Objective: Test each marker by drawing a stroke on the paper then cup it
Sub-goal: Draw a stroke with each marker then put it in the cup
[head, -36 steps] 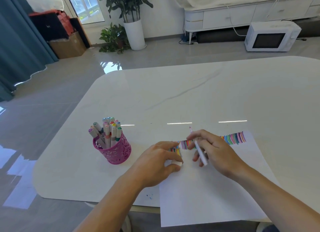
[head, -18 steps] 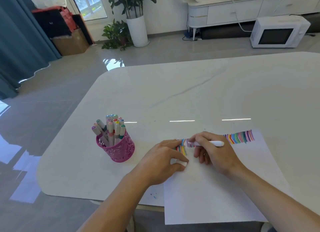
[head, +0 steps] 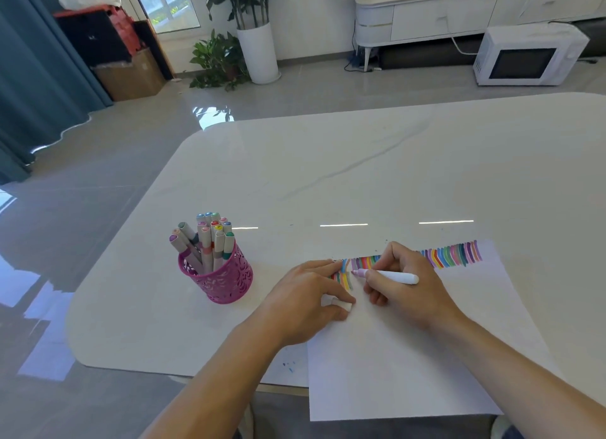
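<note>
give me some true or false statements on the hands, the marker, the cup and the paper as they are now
1. The right hand holds a white marker with its pink tip pointing left. True.
2. The pink cup lies tipped over on the paper. False: it stands upright on the table, left of the paper.
3. The left hand pinches a small white cap. True.
4. The paper is blank. False: a row of coloured strokes runs along its far edge.
5. The cup is empty. False: several capped markers stand in it.
</note>
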{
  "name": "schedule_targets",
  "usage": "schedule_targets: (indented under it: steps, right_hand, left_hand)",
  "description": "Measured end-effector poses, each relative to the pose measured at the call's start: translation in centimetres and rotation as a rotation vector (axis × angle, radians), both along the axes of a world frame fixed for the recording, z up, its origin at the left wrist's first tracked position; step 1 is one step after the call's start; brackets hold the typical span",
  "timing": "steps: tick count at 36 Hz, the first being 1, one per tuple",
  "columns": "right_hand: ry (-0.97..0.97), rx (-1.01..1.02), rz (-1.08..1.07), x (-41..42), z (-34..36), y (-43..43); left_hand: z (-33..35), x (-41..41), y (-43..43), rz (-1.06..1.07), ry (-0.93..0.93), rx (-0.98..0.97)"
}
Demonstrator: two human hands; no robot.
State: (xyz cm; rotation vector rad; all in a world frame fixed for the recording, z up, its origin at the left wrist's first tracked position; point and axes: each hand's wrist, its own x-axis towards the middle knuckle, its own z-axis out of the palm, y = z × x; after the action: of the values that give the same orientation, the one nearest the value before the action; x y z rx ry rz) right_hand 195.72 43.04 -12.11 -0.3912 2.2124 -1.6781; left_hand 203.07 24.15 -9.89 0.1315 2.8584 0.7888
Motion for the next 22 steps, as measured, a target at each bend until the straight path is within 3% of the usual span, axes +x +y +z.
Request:
schedule_targets:
  steps: [22]
  right_hand:
    - [-0.006,0.090,0.019,-0.33,0.24,0.04]
  left_hand:
    - [-0.01,-0.03,0.05,0.053,-0.070,-0.011]
